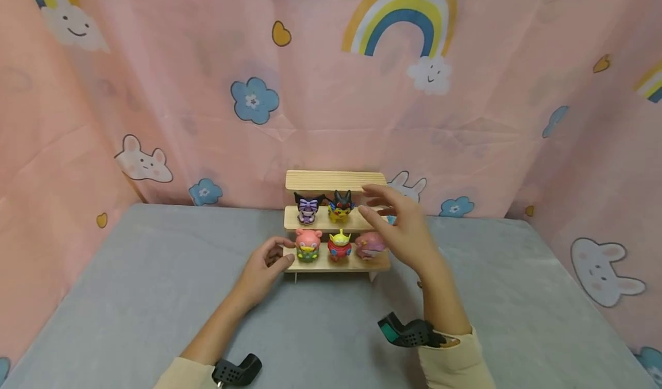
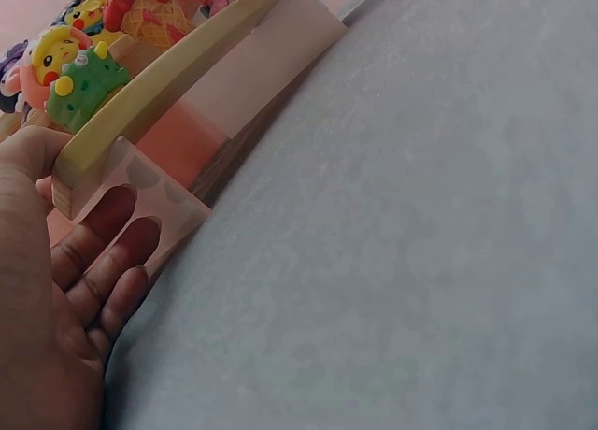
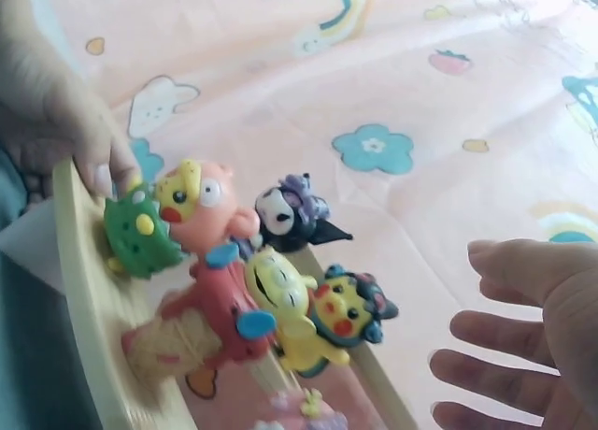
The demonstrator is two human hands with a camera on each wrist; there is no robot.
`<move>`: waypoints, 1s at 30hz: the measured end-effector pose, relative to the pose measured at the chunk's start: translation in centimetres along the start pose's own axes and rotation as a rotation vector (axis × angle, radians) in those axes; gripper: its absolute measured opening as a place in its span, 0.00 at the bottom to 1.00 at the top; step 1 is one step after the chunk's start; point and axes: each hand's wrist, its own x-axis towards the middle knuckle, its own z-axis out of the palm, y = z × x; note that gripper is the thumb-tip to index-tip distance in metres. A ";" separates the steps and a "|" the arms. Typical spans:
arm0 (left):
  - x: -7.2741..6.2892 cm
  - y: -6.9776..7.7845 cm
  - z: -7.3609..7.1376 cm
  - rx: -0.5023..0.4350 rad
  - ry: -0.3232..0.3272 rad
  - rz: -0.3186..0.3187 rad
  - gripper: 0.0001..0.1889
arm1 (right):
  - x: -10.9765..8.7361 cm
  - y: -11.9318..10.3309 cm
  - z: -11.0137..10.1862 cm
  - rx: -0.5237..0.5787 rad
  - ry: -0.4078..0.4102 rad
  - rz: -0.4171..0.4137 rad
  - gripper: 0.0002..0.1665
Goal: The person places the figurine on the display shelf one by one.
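A three-tier wooden display stand (image 1: 312,267) with clear supports holds several small toy figures. My left hand (image 1: 265,271) grips the left end of its bottom board, thumb at the board's edge in the left wrist view. Beside that thumb sits a pink figure (image 1: 308,242) with a green body. A red figure (image 1: 339,246) and a pinkish-purple figure (image 1: 369,245) share this tier. On the middle tier stand a black-and-purple figure (image 1: 307,208) and a yellow figure with a dark hood (image 1: 341,206). My right hand (image 1: 405,228), fingers spread and holding nothing, hovers by the stand's right side.
The stand rests on a grey cloth-covered table (image 1: 331,331), near its back edge. The top board (image 1: 336,180) carries no figures. Behind and at both sides hangs a pink patterned curtain (image 1: 320,90). A small object, mostly hidden, shows beside my right forearm.
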 end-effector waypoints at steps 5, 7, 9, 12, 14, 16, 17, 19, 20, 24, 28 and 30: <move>0.5 -0.6 -0.4 0.011 0.022 -0.003 0.12 | -0.4 0.4 -1.1 -0.036 0.044 -0.044 0.21; 0.6 -0.7 -0.7 0.015 0.031 -0.003 0.12 | -0.6 0.8 -1.4 -0.056 0.070 -0.055 0.19; 0.8 -0.8 -0.9 0.014 0.034 0.004 0.13 | -0.9 1.3 -1.7 -0.070 0.094 -0.066 0.18; 0.9 -0.8 -1.1 0.016 0.038 0.011 0.13 | -1.4 2.3 -2.1 -0.096 0.129 -0.062 0.17; 0.9 -0.7 -1.1 0.018 0.038 0.017 0.13 | -1.7 2.8 -2.3 -0.113 0.138 -0.051 0.17; 0.9 -0.7 -1.1 0.022 0.035 0.019 0.13 | -1.8 3.2 -2.6 -0.113 0.152 -0.031 0.16; 0.9 -0.7 -1.1 0.021 0.032 0.023 0.13 | -1.7 3.4 -2.9 -0.106 0.164 -0.022 0.16; 1.0 -0.7 -1.1 0.021 0.026 0.024 0.13 | -1.4 3.6 -3.4 -0.088 0.205 -0.011 0.16; 1.0 -0.7 -1.0 0.019 0.025 0.023 0.13 | -1.2 3.6 -3.7 -0.072 0.231 -0.006 0.16; 0.9 -0.9 -1.0 0.011 0.026 0.018 0.12 | -0.4 4.1 -4.2 -0.045 0.318 0.062 0.17; 0.8 -0.9 -1.1 0.010 0.028 0.012 0.13 | 0.1 5.9 -3.3 -0.089 0.311 0.116 0.18; 0.8 -1.0 -1.2 0.017 0.033 0.005 0.13 | 0.5 6.8 -2.7 -0.119 0.291 0.109 0.19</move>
